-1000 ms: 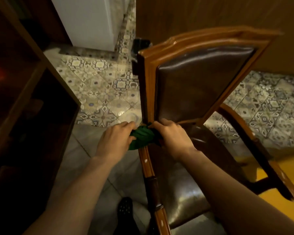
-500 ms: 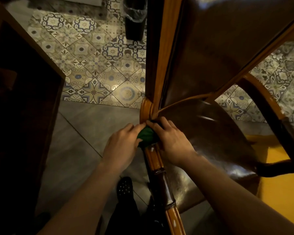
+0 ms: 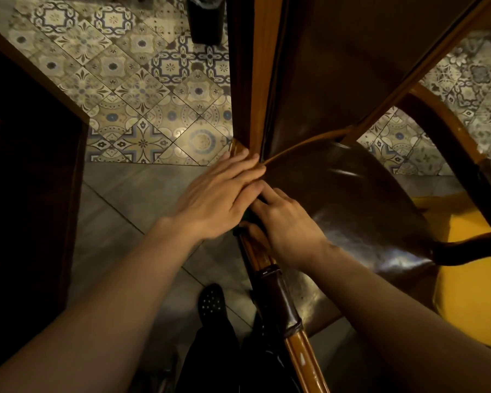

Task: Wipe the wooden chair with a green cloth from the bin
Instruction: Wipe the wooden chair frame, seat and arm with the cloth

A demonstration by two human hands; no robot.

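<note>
The wooden chair (image 3: 255,80) has a brown leather back and seat, and its near armrest (image 3: 278,293) runs toward me. My right hand (image 3: 288,225) is closed around the green cloth (image 3: 245,216) on the rear end of that armrest. Only a sliver of green shows between my hands. My left hand (image 3: 219,194) lies flat, fingers stretched out, over the joint where armrest and back post meet. It partly covers the right hand's fingers and holds nothing that I can see.
A dark bin (image 3: 206,21) with a liner stands on the patterned tiles behind the chair. A dark wooden cabinet (image 3: 26,171) fills the left side. A yellow surface (image 3: 465,285) lies under the chair at the right. My shoe (image 3: 211,302) is beside the armrest.
My view has tilted down and closer to the chair. The left hand let go of the cloth and slid forward, flattening over the joint. The right hand moved back along the armrest with the cloth.
</note>
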